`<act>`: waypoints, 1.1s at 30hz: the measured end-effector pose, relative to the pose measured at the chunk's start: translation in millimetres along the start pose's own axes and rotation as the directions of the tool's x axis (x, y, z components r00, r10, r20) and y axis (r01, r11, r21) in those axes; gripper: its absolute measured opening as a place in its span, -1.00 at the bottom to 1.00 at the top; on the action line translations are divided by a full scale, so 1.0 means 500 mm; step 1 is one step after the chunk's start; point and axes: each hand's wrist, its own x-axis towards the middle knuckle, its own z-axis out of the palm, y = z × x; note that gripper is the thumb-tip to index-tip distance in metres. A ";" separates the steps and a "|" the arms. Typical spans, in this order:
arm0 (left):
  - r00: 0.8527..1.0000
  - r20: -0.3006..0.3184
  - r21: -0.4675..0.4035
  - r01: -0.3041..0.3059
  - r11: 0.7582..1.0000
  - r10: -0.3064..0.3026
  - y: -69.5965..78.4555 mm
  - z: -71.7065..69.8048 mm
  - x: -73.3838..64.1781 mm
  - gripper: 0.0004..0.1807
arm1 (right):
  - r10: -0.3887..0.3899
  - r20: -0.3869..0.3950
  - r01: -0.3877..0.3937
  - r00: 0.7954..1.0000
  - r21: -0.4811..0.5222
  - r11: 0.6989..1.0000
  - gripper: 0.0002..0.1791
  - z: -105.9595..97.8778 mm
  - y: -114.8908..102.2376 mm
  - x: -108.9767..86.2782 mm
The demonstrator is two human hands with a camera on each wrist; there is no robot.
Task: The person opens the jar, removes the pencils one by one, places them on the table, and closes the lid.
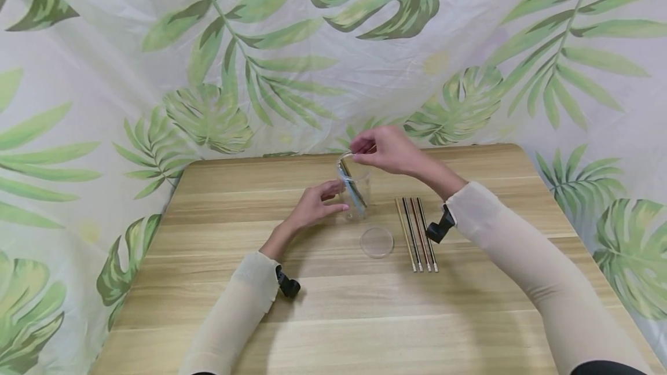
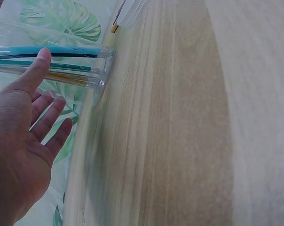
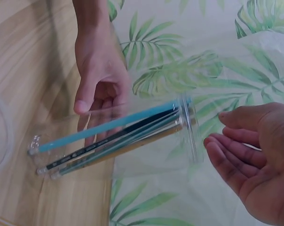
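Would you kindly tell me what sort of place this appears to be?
It is probably a plain indoor spot set up for recording: a bare-wood table stands before a leaf-print sheet hung as a backdrop, with black wrist cameras in view.

Right fingers [image 3: 227, 157] near a clear cup [image 3: 185, 117] of pencils [image 3: 104, 142]

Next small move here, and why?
Probably bring the right hand down to the four pencils on the table and pinch one. That hand looks empty near the rim of the clear cup, several pencils inside already lean together, and the left hand is at the cup, seemingly placed to steady it.
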 end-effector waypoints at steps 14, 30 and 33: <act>1.000 0.004 -0.024 -0.004 1.000 0.004 -0.007 0.004 -0.001 -0.27 | 0.033 0.076 -0.025 0.997 -0.097 0.995 -0.80 0.026 -0.013 0.024; 1.000 0.008 -0.021 -0.003 1.000 0.004 -0.005 0.000 0.001 -0.28 | 0.000 0.094 0.010 0.996 -0.113 0.994 -0.91 0.044 -0.010 0.044; 1.000 0.005 -0.014 -0.004 1.000 0.004 -0.007 0.001 0.003 -0.29 | -0.012 0.100 0.022 0.995 -0.099 0.995 -0.92 0.047 -0.007 0.045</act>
